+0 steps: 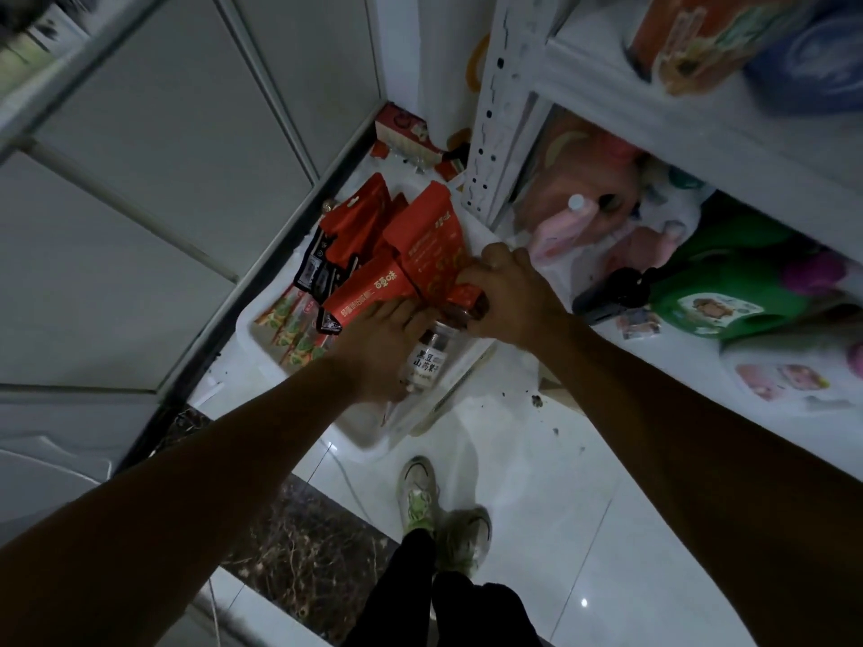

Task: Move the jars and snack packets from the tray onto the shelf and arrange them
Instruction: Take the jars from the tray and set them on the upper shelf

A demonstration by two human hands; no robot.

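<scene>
Glossy white tiled floor (537,483) noted, carrying a white tray (364,441) just beside the corner post of a white metal shelf (495,133). Found in the tray: red snack packets (429,235) heaped toward its far edge, striped green-and-orange packets (292,333) along its left edge, and a clear labelled jar (422,364) lying tilted toward its near right side. Left grip (373,338) laid over the labelled jar, fingertips touching the lower edge of a red packet; cannot tell whether closed round the jar. Right grip (509,296) curled narrow at the tray's right edge, holding a dark reddish jar (469,312). Recorded on the shelf's lower board: green pack (728,291) and pink bottle (567,226). Shoes (420,497) seen on the floor near the tray's near corner.
</scene>
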